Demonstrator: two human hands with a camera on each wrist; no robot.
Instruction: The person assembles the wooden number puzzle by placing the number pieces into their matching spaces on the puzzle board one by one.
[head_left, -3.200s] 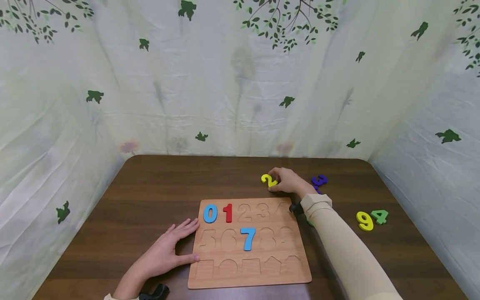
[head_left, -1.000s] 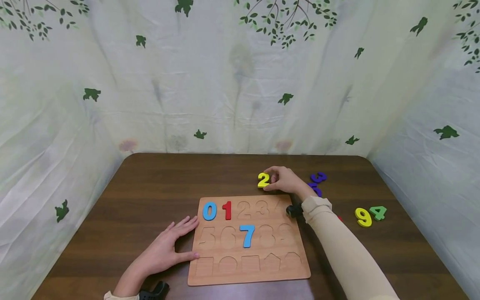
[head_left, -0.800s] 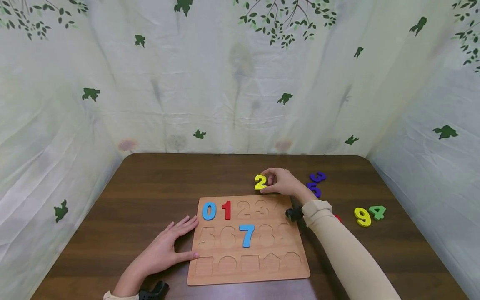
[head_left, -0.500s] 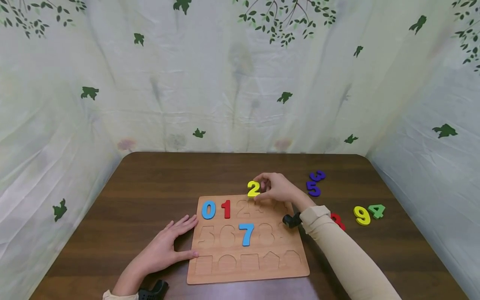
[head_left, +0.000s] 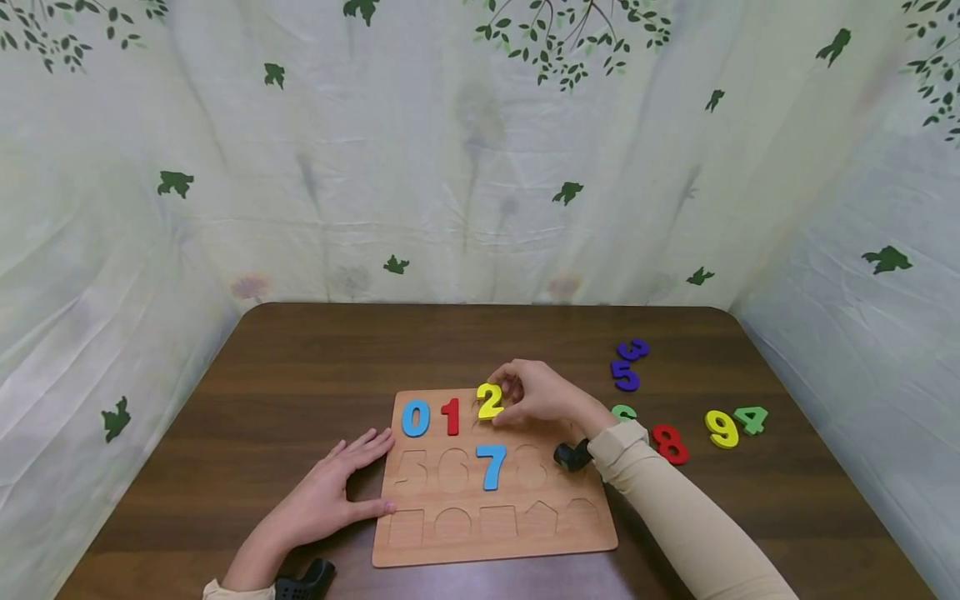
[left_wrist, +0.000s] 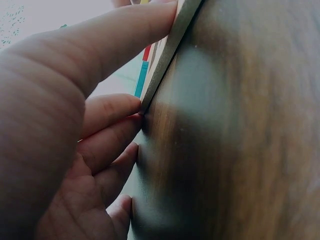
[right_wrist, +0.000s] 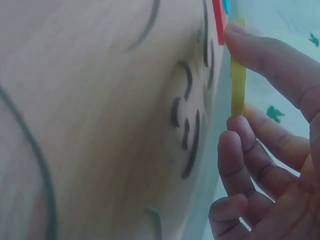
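Note:
My right hand (head_left: 542, 393) pinches a yellow number 2 (head_left: 490, 402) between thumb and fingertips. The piece is close over the top row of a wooden number board (head_left: 435, 533), at the 2-shaped recess. In the right wrist view the yellow 2 (right_wrist: 238, 75) shows edge-on, with the 3-shaped recess beside it. A blue 0 (head_left: 416, 418), a red 1 (head_left: 450, 416) and a blue 7 (head_left: 491, 467) sit on the board. My left hand (head_left: 322, 492) rests at the board's left edge, fingers straight, thumb and fingertips touching the rim (left_wrist: 167, 60).
Right of the board lie a purple 3 (head_left: 632, 350), a purple 5 (head_left: 625, 376), a partly hidden green piece (head_left: 624, 412), a red 8 (head_left: 670, 445), a yellow 9 (head_left: 722, 429) and a green 4 (head_left: 751, 420). A pale patterned cloth (head_left: 480, 167) hangs behind the table (head_left: 337, 350).
My right hand has brought the yellow 2 leftward and toward me, from the table behind the board to over its top row. The red 8 has come into sight. My left hand stays at the board.

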